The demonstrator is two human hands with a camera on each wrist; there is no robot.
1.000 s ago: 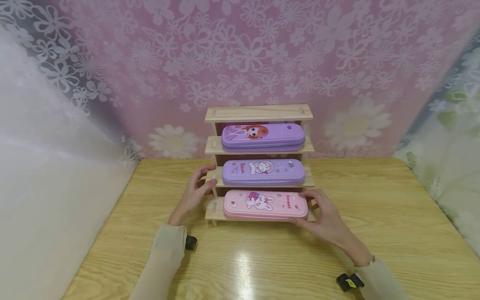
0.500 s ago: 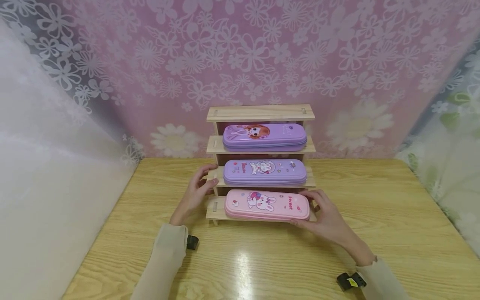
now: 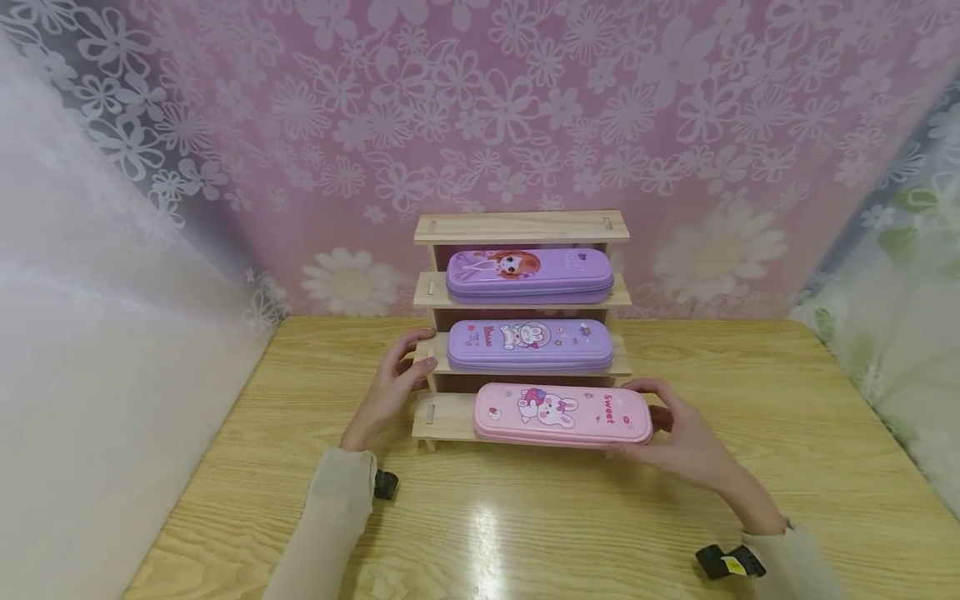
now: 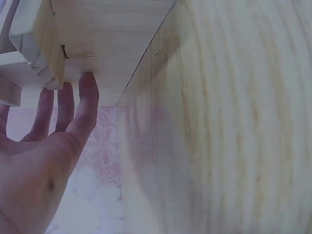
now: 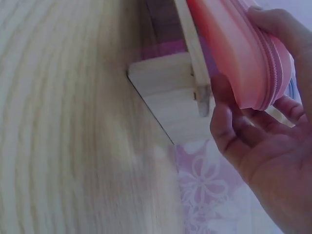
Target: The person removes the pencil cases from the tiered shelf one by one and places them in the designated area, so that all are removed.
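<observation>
A pink pencil case (image 3: pixel 562 414) with a bunny print lies over the bottom board of a small wooden shelf rack (image 3: pixel 521 227), its right end jutting past the board. My right hand (image 3: pixel 693 442) grips that end, thumb at the front and fingers behind; in the right wrist view the zipped pink case (image 5: pixel 243 53) sits tilted above the board's end. At the rack's left side, my left hand (image 3: pixel 392 379) holds the end of the board one level up. A lilac pencil case (image 3: pixel 530 344) rests on that board, and a purple pencil case (image 3: pixel 530 275) on the one above.
The rack stands on a wood-grain table (image 3: pixel 480 517), close to a pink flowered cloth backdrop (image 3: pixel 480 108). Pale sheets hang at the left and right. A black wrist strap (image 3: pixel 729 563) shows by the right sleeve.
My right hand has slid the pink pencil case to the right along the bottom board, baring its left part. My left hand and the other two cases stay put.
</observation>
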